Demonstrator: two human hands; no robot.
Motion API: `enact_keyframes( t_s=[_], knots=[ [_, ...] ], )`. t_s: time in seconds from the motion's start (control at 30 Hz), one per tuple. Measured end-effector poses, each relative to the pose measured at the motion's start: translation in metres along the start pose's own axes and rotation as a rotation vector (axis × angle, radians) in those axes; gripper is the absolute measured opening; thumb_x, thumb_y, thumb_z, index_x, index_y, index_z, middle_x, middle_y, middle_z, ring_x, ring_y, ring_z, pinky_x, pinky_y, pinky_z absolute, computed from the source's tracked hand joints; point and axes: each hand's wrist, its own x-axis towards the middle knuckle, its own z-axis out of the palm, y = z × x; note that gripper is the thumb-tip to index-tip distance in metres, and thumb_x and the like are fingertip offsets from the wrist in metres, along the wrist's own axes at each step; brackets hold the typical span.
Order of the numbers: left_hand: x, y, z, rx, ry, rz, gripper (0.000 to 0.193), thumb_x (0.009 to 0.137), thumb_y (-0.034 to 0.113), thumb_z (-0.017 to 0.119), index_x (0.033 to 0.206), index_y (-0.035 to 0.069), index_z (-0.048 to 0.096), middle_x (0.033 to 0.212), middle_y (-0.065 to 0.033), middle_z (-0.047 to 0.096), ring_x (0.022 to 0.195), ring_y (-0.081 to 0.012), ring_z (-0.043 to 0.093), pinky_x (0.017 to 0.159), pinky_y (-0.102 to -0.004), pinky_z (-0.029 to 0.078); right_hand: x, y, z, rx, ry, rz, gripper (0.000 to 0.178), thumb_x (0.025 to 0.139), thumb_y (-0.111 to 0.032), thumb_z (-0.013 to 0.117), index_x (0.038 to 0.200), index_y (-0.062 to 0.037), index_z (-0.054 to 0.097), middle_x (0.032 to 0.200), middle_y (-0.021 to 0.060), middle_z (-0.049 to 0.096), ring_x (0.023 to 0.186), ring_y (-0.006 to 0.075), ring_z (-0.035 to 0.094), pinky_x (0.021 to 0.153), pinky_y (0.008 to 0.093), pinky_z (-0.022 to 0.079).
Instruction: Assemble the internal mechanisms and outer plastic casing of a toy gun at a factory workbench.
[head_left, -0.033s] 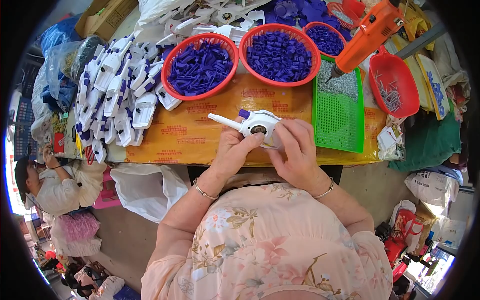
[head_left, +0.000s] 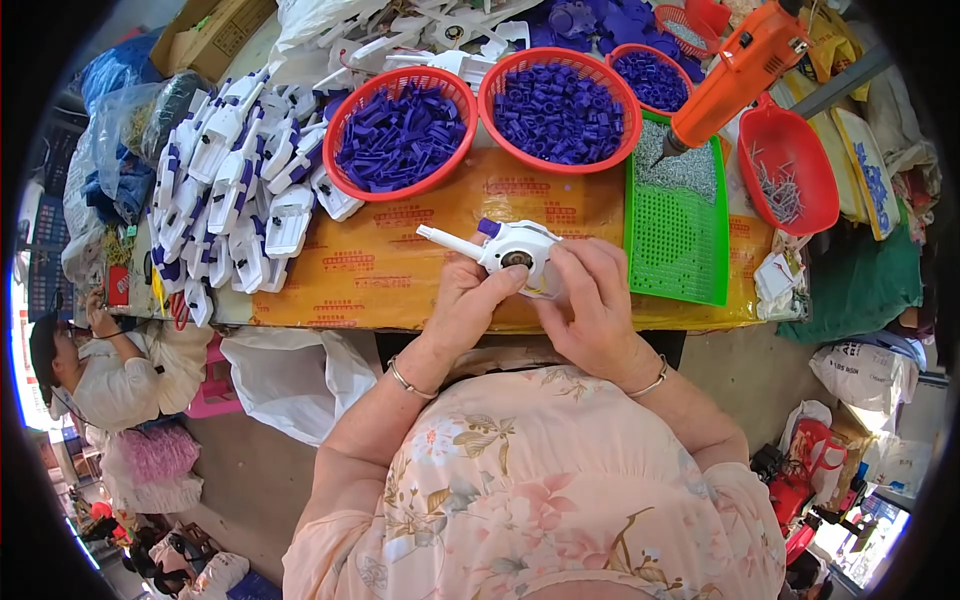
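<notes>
Between my hands, above the near edge of the table, is a white plastic housing. It has a narrow white stem pointing left, a purple piece on top and a dark round part in its face. My left hand grips it from the left and below, the thumb lying beside the round part. At its right end, the fingers of my right hand are bent against it and pinch its edge. My right fingers cover that end, so what lies beneath them is hidden.
Red baskets of small purple parts stand beyond my hands. Left is a pile of white-and-purple assemblies. An orange power screwdriver hangs over a green tray of screws. A red scoop holds metal pins. Another person sits left.
</notes>
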Motion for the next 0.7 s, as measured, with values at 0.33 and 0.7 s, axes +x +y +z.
enact_keyframes(
  t_s=[0.33,0.7],
  knots=[
    [-0.001,0.008,0.002,0.170,-0.104,0.185,0.047,0.077,0.010,0.063,0.122,0.005,0.049,0.098,0.0002,0.058,0.088,-0.0071,0.055,0.077,-0.0243,0.047,0.003,-0.004,0.001,0.302,-0.067,0.194,0.070,0.057,0.000,0.072,0.123,-0.0010,0.050,0.103,0.0154,0.048,0.092,0.0310,0.050,0.078,0.0375,0.045],
    [-0.001,0.000,-0.001,0.116,-0.095,0.107,0.047,0.076,0.016,0.064,0.119,0.005,0.050,0.098,-0.0010,0.057,0.086,-0.0073,0.054,0.074,-0.0237,0.047,-0.003,-0.006,0.000,0.311,-0.088,0.177,0.071,0.059,0.000,0.075,0.124,0.0000,0.049,0.103,0.0153,0.046,0.091,0.0293,0.049,0.076,0.0360,0.045]
  ],
)
